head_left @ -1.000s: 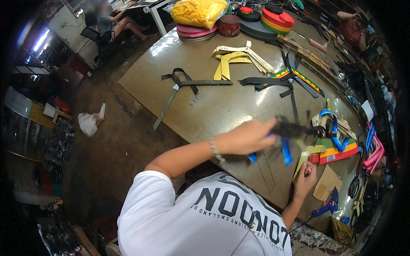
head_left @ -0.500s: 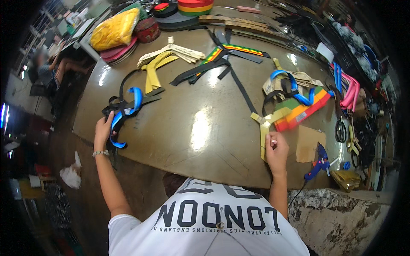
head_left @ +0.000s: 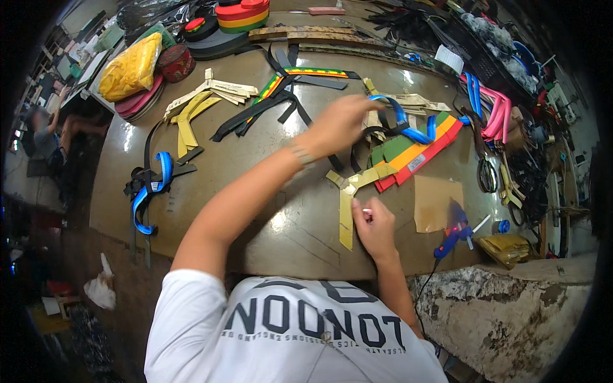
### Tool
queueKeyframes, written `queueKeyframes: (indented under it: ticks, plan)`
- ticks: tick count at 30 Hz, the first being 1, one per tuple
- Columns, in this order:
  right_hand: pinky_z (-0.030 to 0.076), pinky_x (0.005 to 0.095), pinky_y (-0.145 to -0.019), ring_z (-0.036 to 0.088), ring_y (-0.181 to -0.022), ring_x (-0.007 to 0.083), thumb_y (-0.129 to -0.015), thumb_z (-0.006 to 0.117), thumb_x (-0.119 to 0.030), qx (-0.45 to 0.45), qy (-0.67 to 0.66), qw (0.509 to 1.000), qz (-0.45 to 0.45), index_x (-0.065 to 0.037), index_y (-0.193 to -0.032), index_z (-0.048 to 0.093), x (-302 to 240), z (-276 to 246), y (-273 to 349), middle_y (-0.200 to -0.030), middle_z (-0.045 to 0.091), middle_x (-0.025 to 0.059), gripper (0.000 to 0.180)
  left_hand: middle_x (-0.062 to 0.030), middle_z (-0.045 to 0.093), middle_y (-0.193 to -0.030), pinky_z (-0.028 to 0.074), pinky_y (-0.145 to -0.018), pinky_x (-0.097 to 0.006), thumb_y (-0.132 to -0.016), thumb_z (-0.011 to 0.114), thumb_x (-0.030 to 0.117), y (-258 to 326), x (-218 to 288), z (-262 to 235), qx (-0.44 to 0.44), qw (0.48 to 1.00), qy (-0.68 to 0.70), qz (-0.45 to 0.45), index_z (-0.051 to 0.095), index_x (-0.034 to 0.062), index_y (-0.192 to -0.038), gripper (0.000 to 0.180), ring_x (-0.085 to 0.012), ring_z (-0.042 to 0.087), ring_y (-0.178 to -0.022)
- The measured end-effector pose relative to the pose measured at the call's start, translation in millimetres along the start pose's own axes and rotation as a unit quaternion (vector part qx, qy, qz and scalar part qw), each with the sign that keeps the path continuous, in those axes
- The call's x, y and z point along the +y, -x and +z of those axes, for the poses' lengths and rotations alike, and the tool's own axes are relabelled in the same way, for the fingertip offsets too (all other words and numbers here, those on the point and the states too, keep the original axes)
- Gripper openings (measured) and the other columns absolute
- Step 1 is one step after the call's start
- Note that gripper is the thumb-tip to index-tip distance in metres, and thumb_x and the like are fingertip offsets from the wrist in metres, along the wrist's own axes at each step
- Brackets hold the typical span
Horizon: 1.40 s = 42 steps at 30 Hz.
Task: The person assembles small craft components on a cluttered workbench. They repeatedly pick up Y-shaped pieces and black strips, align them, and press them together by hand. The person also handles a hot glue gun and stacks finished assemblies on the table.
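Observation:
My left hand (head_left: 345,122) reaches across the table to the near end of a blue strap (head_left: 418,135). Its fingers are blurred and partly hidden, so a grip cannot be made out. Closed around a small pale piece, my right hand (head_left: 377,228) rests beside a yellowish Y-shaped template (head_left: 346,220) lying flat. Red, yellow and green striped bands (head_left: 408,154) lie under the blue strap, touching the template's upper right arm. Another blue strap with black webbing (head_left: 148,195) lies untouched at the table's left edge.
Cream and yellow templates (head_left: 185,124) and black straps with a striped trim (head_left: 281,96) lie farther back. At right are brown cardboard (head_left: 437,204), a blue glue gun (head_left: 453,237) with its cord, and pink straps (head_left: 497,115). Webbing rolls (head_left: 242,16) stand behind; a person (head_left: 45,137) sits far left.
My left hand has let go of the blue and black strap at the left and swung right across the table. My right hand stays beside the template. The view has shifted right.

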State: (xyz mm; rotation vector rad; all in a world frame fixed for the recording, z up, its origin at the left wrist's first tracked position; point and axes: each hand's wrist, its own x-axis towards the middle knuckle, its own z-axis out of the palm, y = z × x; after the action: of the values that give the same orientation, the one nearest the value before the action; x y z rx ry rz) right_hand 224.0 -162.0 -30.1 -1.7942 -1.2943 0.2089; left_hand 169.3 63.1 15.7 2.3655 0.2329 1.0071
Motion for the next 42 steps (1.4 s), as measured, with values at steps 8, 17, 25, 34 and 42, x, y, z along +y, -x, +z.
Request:
queueKeyframes:
  ticks: [8,17,25,34,42]
  plan:
    - [0.032,0.0499,-0.101,0.044,-0.123,0.0359,-0.082,0.066,-0.012,0.028,0.098,0.98,-0.17,-0.004,-0.09,0.048,10,-7,-13,-0.132,0.052,0.0176,0.021,-0.008,0.063,-0.116,0.042,-0.1,-0.049,-0.075,0.062,0.004,-104,-33,104,-0.353,0.857,-0.355,0.126,0.065,0.0205,-0.114,0.042,-0.0283,0.057,-0.114]
    - [0.032,0.0505,-0.101,0.047,-0.12,0.0322,-0.082,0.063,-0.013,-0.065,0.171,0.972,-0.15,-0.004,-0.098,0.053,11,3,-4,-0.126,0.057,0.0121,0.021,-0.0155,0.055,-0.094,0.051,-0.076,-0.043,-0.078,0.065,0.004,-92,22,-29,-0.071,0.944,-0.209,0.245,0.058,0.0016,-0.097,0.02,-0.0362,0.06,-0.089]
    - [0.037,0.0491,-0.096,0.053,-0.105,0.0334,-0.083,0.064,-0.015,-0.223,0.109,0.952,-0.18,-0.002,-0.098,0.053,-28,-11,17,-0.105,0.058,0.0154,0.023,-0.0134,0.053,-0.082,0.049,-0.07,-0.041,-0.072,0.064,-0.002,40,100,-130,0.045,0.936,-0.344,0.064,0.053,0.0008,-0.084,0.016,-0.0319,0.057,-0.077]
    - [0.042,0.042,-0.09,0.053,-0.104,0.0351,-0.082,0.067,-0.008,-0.278,0.041,0.949,-0.145,0.001,-0.099,0.051,-35,-21,18,-0.109,0.057,0.0171,0.025,-0.0148,0.055,-0.112,0.044,-0.094,-0.038,-0.082,0.06,0.006,159,90,-130,-0.162,0.963,-0.092,-0.194,0.061,0.0052,-0.115,0.033,-0.0306,0.055,-0.108]
    - [0.042,0.0422,-0.09,0.052,-0.104,0.0365,-0.079,0.063,0.001,-0.3,0.07,0.933,-0.186,0.0,-0.097,0.049,-28,-28,17,-0.109,0.056,0.0165,0.023,-0.016,0.062,-0.109,0.046,-0.089,-0.039,-0.082,0.07,0.015,160,77,-117,-0.349,0.917,-0.025,-0.19,0.063,0.0041,-0.112,0.033,-0.033,0.059,-0.102]
